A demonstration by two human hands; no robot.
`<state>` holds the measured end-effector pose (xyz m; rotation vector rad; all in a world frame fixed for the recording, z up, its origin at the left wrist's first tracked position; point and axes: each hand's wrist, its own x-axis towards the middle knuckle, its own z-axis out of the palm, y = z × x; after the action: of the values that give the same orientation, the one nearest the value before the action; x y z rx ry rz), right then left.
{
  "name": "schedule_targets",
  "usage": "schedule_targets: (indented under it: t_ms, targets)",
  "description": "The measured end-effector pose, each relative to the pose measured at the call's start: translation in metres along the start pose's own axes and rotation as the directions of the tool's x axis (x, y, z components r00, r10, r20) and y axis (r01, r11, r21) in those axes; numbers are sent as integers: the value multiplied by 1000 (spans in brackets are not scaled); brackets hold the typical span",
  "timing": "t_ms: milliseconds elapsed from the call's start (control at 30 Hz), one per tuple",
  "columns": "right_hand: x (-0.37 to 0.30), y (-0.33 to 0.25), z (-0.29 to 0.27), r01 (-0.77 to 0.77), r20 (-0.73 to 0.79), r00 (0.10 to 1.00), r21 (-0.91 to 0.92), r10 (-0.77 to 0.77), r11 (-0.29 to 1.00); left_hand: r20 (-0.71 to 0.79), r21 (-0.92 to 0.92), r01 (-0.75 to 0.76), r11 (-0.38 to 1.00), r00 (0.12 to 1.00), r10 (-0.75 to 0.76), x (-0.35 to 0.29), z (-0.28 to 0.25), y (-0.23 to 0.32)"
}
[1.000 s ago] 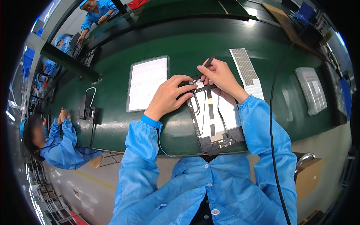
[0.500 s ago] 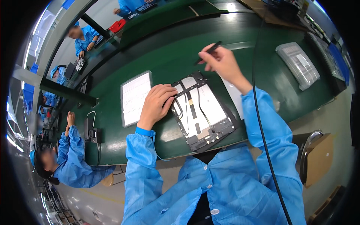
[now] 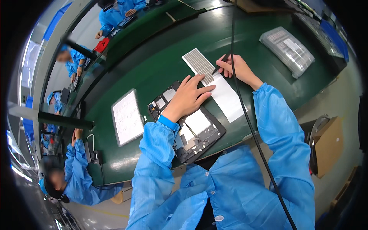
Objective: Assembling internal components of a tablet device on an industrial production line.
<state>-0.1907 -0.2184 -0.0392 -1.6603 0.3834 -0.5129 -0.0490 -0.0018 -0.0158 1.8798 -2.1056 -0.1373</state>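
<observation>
My left hand [image 3: 188, 96] reaches across an opened tablet [image 3: 205, 136], its fingers spread and their tips resting at the edge of a sheet of small striped stickers [image 3: 197, 63]. The hand covers part of the tablet's upper inside; pale panels, dark frame and a cable show below it. In my right hand [image 3: 237, 69], pinched between thumb and fingers, are slim black tweezers [image 3: 221, 64]. Their tip points at the right edge of the sticker sheet. White paper [image 3: 230, 99] continues from the sheet's lower end, right of the tablet.
A sleeved written page [image 3: 127, 117] lies left of the tablet. A plastic-wrapped pack [image 3: 287, 50] sits at the far right of the green table [image 3: 161, 65]. One black cable [image 3: 251, 128] hangs across the view. A co-worker [image 3: 73, 182] sits at left; others work farther back.
My left hand has moved right, from the tablet's left edge to the sticker sheet. The sheet now lies beyond the white paper. The tweezers have come down to it. The view has shifted.
</observation>
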Motion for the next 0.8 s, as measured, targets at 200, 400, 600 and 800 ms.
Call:
schedule_targets:
  t_ms: [200,400,600,800]
  targets:
    - [-4,-6,-2,-19,-2,1000,-47,19,999,-4,-1,26,1000,1000,-26,2,-2,5]
    - [1,-4,-4,-27,40,999,-117,32,993,-110,12,-23,1000,994,25,4,5,1]
    - [9,1,9,47,-142,990,153,-24,987,-129,17,-29,999,991,31,-5,6,-8]
    - [17,-11,60,-25,-132,990,231,57,973,-357,-17,21,1000,934,-26,-43,-43,6]
